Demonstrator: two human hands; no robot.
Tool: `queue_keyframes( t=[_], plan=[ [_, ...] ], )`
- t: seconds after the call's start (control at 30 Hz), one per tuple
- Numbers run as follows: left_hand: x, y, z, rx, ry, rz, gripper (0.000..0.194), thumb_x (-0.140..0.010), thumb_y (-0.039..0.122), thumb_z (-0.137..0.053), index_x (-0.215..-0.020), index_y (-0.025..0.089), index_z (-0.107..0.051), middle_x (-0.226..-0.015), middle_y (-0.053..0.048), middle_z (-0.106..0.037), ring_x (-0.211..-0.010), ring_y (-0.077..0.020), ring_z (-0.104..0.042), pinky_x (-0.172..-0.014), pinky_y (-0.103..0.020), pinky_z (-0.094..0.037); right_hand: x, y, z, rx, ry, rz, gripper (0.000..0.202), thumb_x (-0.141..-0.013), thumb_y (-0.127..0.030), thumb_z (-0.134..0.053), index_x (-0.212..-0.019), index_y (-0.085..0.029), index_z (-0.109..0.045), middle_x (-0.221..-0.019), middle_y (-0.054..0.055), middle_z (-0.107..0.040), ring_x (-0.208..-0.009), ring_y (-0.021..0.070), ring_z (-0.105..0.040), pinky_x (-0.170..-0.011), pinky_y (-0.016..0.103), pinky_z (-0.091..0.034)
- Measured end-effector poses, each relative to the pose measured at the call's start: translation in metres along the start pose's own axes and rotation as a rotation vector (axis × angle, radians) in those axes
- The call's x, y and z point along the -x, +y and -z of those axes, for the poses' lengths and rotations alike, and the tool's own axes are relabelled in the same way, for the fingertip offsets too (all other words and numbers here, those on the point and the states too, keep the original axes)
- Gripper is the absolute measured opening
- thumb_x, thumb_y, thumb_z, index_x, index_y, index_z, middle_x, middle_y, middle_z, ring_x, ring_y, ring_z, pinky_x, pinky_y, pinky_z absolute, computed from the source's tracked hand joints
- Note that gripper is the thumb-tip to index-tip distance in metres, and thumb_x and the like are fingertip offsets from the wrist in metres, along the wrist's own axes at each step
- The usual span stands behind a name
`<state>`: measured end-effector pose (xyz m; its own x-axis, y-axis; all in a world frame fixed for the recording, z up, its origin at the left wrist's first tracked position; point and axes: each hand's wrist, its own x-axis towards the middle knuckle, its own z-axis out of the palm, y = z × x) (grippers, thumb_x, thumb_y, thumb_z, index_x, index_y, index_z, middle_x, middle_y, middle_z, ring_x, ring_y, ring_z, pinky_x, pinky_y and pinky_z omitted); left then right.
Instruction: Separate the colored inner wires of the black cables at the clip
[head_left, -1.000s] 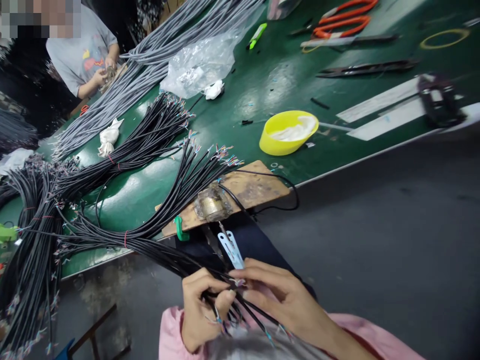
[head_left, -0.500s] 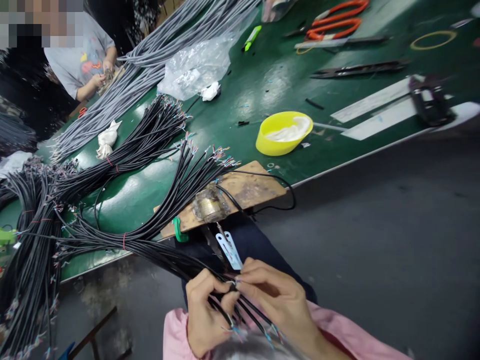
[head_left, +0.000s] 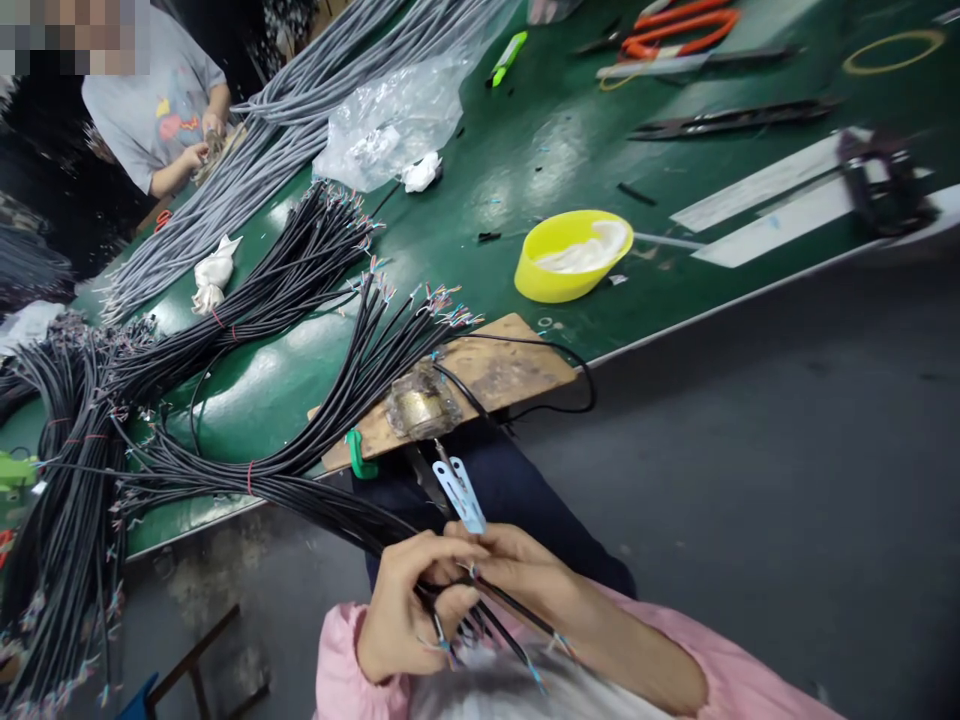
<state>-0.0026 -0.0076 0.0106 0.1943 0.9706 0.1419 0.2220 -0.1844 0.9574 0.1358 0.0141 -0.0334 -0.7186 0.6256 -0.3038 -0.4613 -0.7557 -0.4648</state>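
Observation:
Over my lap, my left hand (head_left: 405,600) is curled round the end of a bundle of thin black cables (head_left: 307,495). Fine coloured wires show at the stripped cable ends below my fingers. My right hand (head_left: 536,570) meets it from the other side, its fingers closed on a black cable (head_left: 517,605) of the same bundle; some fingertips are hidden behind the left hand. Just above the hands hangs a light-blue clip (head_left: 459,495). It is beneath a brass-coloured metal block (head_left: 421,410) fixed on a wooden board (head_left: 517,360).
More black cable bundles (head_left: 67,450) and grey cables (head_left: 285,130) lie on the green table (head_left: 480,230). A yellow dish (head_left: 551,285) with white paste, pliers (head_left: 735,120) and orange-handled scissors (head_left: 675,35) are to the right. A person (head_left: 169,110) works across the table.
My right hand has moved left and tucked closer against my left hand, with its fingers now partly behind it. My left hand still grips the bundle. The view has shifted slightly.

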Motion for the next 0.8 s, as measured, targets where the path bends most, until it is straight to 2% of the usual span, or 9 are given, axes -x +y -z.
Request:
queue_keyframes(
  t=[0.1, 0.17, 0.3, 0.4, 0.5, 0.6, 0.67, 0.73, 0.8],
  plan=[
    [0.002, -0.003, 0.002, -0.028, -0.053, -0.055, 0.031, -0.093, 0.038, -0.049, -0.089, 0.013, -0.066, -0.059, -0.001, -0.044, -0.054, -0.0096, -0.04, -0.051, -0.02, -0.032, 0.005, -0.006, -0.006, 0.045, 0.012, -0.073, 0.043, -0.064, -0.049, -0.078, -0.068, -0.013, -0.055, -0.069, 0.003, -0.05, -0.069, 0.0141, -0.051, -0.065, 0.025, -0.043],
    [0.004, -0.006, 0.003, 0.018, -0.036, -0.065, 0.024, -0.092, 0.032, -0.052, -0.083, 0.014, -0.066, -0.059, -0.001, -0.044, -0.054, -0.0086, -0.04, -0.051, -0.02, -0.031, 0.009, -0.014, -0.009, 0.16, 0.092, -0.058, 0.044, -0.066, -0.052, -0.076, -0.066, -0.014, -0.053, -0.067, 0.002, -0.048, -0.066, 0.0134, -0.048, -0.063, 0.025, -0.042],
    [0.009, -0.01, 0.003, 0.09, 0.008, -0.096, 0.017, -0.09, 0.027, -0.055, -0.08, 0.017, -0.064, -0.06, 0.0, -0.045, -0.054, -0.0078, -0.039, -0.051, -0.019, -0.03, 0.012, -0.028, -0.008, 0.499, 0.233, 0.209, 0.041, -0.077, -0.052, -0.066, -0.068, -0.014, -0.056, -0.065, 0.001, -0.048, -0.06, 0.0106, -0.046, -0.057, 0.022, -0.041],
    [0.01, -0.011, 0.004, 0.122, 0.011, -0.095, 0.021, -0.091, 0.032, -0.054, -0.079, 0.019, -0.065, -0.064, -0.001, -0.045, -0.057, -0.0082, -0.041, -0.052, -0.019, -0.032, 0.015, -0.032, -0.007, 0.792, 0.175, 0.487, 0.026, -0.087, -0.035, -0.06, -0.075, -0.014, -0.065, -0.069, 0.004, -0.057, -0.063, 0.0118, -0.054, -0.057, 0.02, -0.045],
    [0.01, -0.01, 0.003, 0.109, -0.003, -0.096, 0.019, -0.09, 0.031, -0.055, -0.079, 0.02, -0.065, -0.066, -0.001, -0.044, -0.058, -0.0082, -0.043, -0.053, -0.019, -0.033, 0.018, -0.031, -0.012, 0.984, 0.119, 0.688, 0.014, -0.089, -0.017, -0.055, -0.085, -0.015, -0.068, -0.074, 0.005, -0.063, -0.068, 0.0114, -0.06, -0.061, 0.018, -0.048],
    [0.009, -0.009, 0.001, 0.04, 0.054, -0.083, 0.01, -0.09, 0.026, -0.056, -0.09, 0.021, -0.064, -0.064, 0.0, -0.048, -0.057, -0.0084, -0.043, -0.053, -0.019, -0.034, 0.019, -0.03, -0.02, 1.129, 0.137, 0.792, 0.017, -0.09, -0.009, -0.049, -0.082, -0.015, -0.062, -0.072, 0.004, -0.061, -0.066, 0.0099, -0.058, -0.06, 0.016, -0.047],
    [0.008, -0.008, 0.0, -0.002, 0.093, -0.014, 0.018, -0.09, 0.032, -0.057, -0.1, 0.018, -0.062, -0.064, -0.001, -0.052, -0.056, -0.0084, -0.045, -0.052, -0.018, -0.035, 0.021, -0.031, -0.023, 1.275, 0.162, 0.862, 0.018, -0.091, -0.007, -0.044, -0.083, -0.015, -0.058, -0.072, 0.003, -0.059, -0.067, 0.0114, -0.057, -0.065, 0.02, -0.047],
    [0.007, -0.006, 0.0, -0.03, 0.078, 0.068, 0.028, -0.09, 0.04, -0.056, -0.091, 0.013, -0.063, -0.061, -0.001, -0.053, -0.052, -0.0077, -0.044, -0.049, -0.018, -0.034, 0.022, -0.034, -0.024, 1.454, 0.173, 0.924, 0.02, -0.092, -0.006, -0.04, -0.086, -0.016, -0.056, -0.074, 0.003, -0.06, -0.07, 0.0135, -0.055, -0.071, 0.026, -0.045],
    [0.004, -0.006, 0.0, -0.026, 0.029, 0.11, 0.038, -0.089, 0.044, -0.055, -0.071, 0.011, -0.061, -0.055, -0.002, -0.05, -0.048, -0.0066, -0.041, -0.046, -0.018, -0.031, 0.024, -0.038, -0.023, 1.548, 0.149, 0.923, 0.022, -0.095, -0.008, -0.037, -0.085, -0.017, -0.054, -0.074, 0.003, -0.06, -0.07, 0.0142, -0.054, -0.072, 0.029, -0.042]
  ],
)
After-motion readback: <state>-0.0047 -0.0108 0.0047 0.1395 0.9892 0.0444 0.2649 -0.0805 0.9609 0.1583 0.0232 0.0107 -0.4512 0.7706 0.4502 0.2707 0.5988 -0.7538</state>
